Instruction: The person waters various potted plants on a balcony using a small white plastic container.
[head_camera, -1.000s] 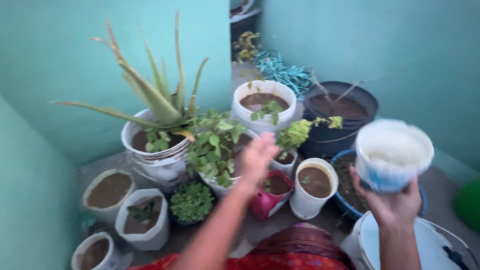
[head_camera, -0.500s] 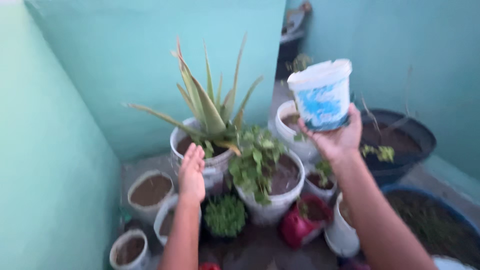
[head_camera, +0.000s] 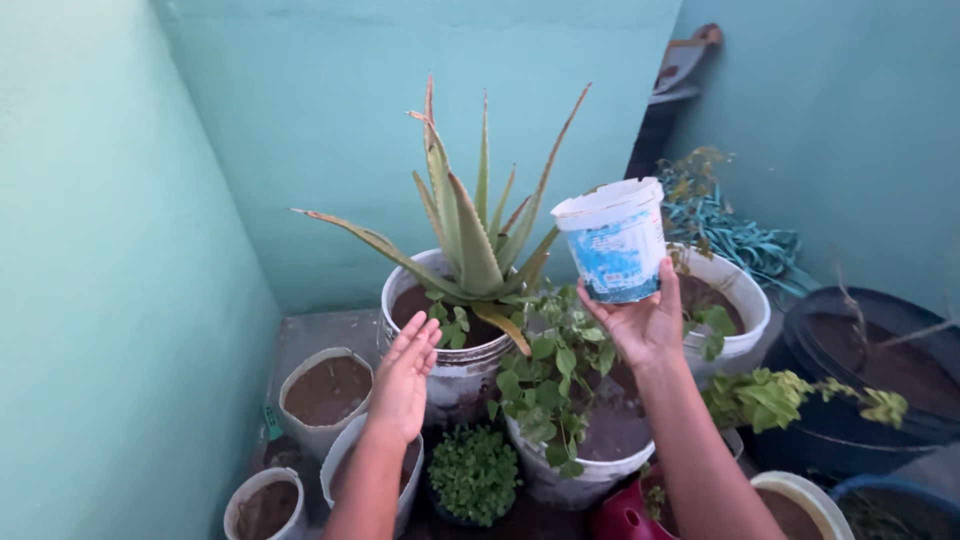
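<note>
- Aloe plant (head_camera: 478, 240) in its white bucket (head_camera: 455, 372), set in the corner of the green walls (head_camera: 120, 250), serves as our landmark.
- Our right hand (head_camera: 640, 322) grasps a white and blue plastic tub (head_camera: 613, 240) from below, fingers curled round its base; we hold it upright in the air, just right of the aloe leaves and above the leafy green plant (head_camera: 555, 375).
- Our left hand (head_camera: 405, 378) is released, palm flat and fingers straight, holding nothing, in front of the aloe bucket on its left side; we cannot tell whether it touches the rim.
- Left of the aloe: three small white pots of bare soil (head_camera: 325, 392).
- In front of the aloe: a low pot of tiny green sprouts (head_camera: 474, 472).
- Right of the aloe: a white bucket with soil (head_camera: 735, 320), then a dark round tub (head_camera: 868, 375) holding bare twigs.
</note>
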